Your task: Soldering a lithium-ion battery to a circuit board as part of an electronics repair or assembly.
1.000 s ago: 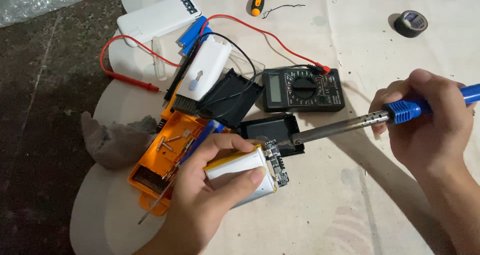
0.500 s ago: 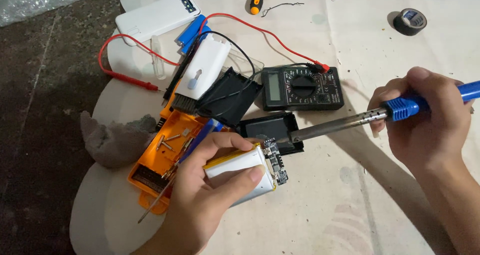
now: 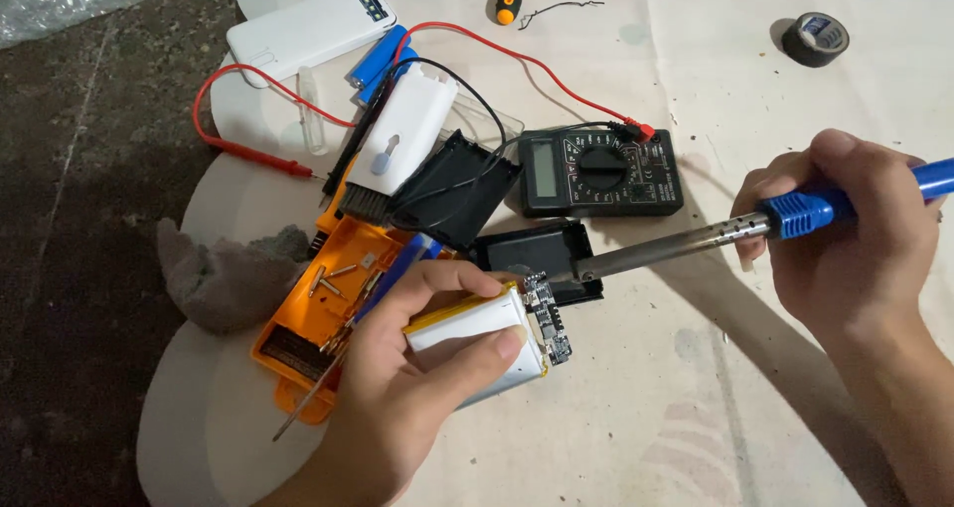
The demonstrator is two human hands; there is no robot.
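A silver pouch cell [image 3: 475, 343] with a small circuit board [image 3: 550, 318] at its end is gripped in the left hand [image 3: 417, 388], fingers closed around its flat faces, near the front edge of the white table [image 3: 636, 408]. The soldering iron [image 3: 696, 241] is held by its blue handle in the closed fingers of the right hand [image 3: 855, 234]; its tip is brought to the board. The cell is judged light, soft-walled and easily punctured; hold is best taken on the broad faces, clear of the board. The iron is stiff and presumably hot; only the handle is to be grasped. A digital multimeter [image 3: 601, 172] lies behind, an orange parts case [image 3: 323, 308] to the left.
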